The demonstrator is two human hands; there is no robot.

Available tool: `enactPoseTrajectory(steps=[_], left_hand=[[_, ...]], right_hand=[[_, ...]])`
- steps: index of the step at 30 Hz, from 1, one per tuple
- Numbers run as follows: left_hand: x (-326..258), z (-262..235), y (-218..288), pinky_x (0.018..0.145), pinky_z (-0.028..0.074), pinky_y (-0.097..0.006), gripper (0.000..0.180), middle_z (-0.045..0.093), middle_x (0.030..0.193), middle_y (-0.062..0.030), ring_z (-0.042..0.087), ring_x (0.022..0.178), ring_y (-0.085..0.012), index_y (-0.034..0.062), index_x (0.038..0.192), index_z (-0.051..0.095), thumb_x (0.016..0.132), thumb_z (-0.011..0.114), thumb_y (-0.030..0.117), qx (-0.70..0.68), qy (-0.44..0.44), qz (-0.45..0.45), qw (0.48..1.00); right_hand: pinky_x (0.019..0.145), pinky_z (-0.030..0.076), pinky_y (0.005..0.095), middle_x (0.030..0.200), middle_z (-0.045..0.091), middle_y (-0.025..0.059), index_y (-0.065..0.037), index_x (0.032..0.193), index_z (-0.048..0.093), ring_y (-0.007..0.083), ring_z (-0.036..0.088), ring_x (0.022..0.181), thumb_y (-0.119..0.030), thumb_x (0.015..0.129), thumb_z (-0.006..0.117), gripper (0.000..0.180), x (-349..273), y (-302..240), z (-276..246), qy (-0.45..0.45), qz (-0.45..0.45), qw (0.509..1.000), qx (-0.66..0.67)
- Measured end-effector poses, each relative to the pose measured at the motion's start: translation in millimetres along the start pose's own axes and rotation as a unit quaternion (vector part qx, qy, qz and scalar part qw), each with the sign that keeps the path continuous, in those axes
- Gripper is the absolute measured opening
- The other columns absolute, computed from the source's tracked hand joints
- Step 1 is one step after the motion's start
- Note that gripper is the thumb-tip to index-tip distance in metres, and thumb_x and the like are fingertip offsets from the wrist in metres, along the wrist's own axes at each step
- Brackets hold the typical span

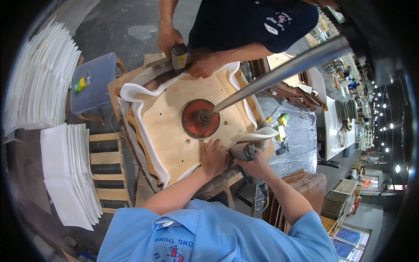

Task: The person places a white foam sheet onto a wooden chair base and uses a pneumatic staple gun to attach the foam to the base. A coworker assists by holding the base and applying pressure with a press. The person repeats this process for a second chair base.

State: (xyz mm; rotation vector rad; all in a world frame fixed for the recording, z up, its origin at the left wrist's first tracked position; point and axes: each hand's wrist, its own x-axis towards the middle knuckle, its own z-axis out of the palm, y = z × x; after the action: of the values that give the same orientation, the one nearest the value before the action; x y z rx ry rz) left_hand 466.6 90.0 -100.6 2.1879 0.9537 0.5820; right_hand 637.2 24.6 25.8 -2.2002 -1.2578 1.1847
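A square plywood seat panel (170,118) lies face up, with white foam (144,139) and a brown cover (132,117) around its edges. A round red press plate (192,120) on a metal rod (279,72) bears on its middle. My left hand (214,158) is closed at the panel's near edge, fingers bent over the folded cover; its grip is partly hidden. My right hand (257,165) is wrapped round a staple gun (243,151), its nose at the near edge beside my left hand. Across from me, a co-worker's hand holds another staple gun (179,56) at the far edge.
White foam sheets (41,78) are stacked at the left, more (70,174) on a wooden pallet (107,159). A blue-grey chair (94,83) stands beside them. Brown covers (301,187) lie at lower right. A plastic-wrapped table (301,135) with small yellow-green boxes (283,118) is to the right.
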Motion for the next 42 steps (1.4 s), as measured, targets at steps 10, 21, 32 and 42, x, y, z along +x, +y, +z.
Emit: enactPoseTrajectory(steps=[10, 21, 32, 42], left_hand=[[-4.3, -19.6, -6.9, 0.097, 0.045, -0.054, 0.014, 0.069, 0.104, -0.0113, 0.058, 0.111, -0.0358, 0.0100, 0.088, 0.081, 0.088, 0.079, 0.024, 0.014, -0.027, 0.018, 0.999], [-6.5, -10.4, -6.6, 0.093, 0.043, -0.051, 0.009, 0.064, 0.099, -0.0111, 0.057, 0.103, -0.0357, 0.0101, 0.081, 0.072, 0.082, 0.080, 0.011, -0.077, 0.048, 0.009, 0.996], [5.5, -20.9, -24.3, 0.096, 0.046, -0.055, 0.016, 0.067, 0.104, -0.0164, 0.058, 0.111, -0.0402, 0.0079, 0.083, 0.077, 0.086, 0.081, 0.023, -0.018, -0.034, 0.052, 0.998], [-10.8, -35.6, -17.4, 0.095, 0.045, -0.053, 0.020, 0.068, 0.102, -0.0132, 0.060, 0.111, -0.0386, 0.0095, 0.085, 0.078, 0.088, 0.084, 0.029, -0.001, -0.029, 0.018, 0.999]], right_hand=[[0.054, 0.052, 0.0316, 0.076, 0.070, 0.0022, -0.001, 0.123, 0.075, 0.0122, 0.062, 0.058, -0.020, 0.097, 0.087, 0.034, -28.7, 2.3, -4.8, 0.007, 0.071, 0.989, 0.130], [0.058, 0.054, 0.0344, 0.076, 0.073, 0.0056, 0.000, 0.119, 0.076, 0.0137, 0.067, 0.060, -0.027, 0.096, 0.087, 0.037, -15.3, 1.7, 4.9, -0.046, 0.083, 0.994, 0.058], [0.059, 0.056, 0.0346, 0.089, 0.076, 0.0097, 0.001, 0.122, 0.076, 0.0149, 0.070, 0.065, -0.025, 0.094, 0.088, 0.040, -9.2, -13.4, 7.9, -0.013, 0.049, 0.999, 0.014], [0.055, 0.053, 0.0312, 0.087, 0.074, 0.0059, 0.002, 0.124, 0.073, 0.0121, 0.064, 0.062, -0.019, 0.097, 0.088, 0.037, -32.9, -7.1, 8.1, -0.003, 0.051, 0.989, 0.142]])
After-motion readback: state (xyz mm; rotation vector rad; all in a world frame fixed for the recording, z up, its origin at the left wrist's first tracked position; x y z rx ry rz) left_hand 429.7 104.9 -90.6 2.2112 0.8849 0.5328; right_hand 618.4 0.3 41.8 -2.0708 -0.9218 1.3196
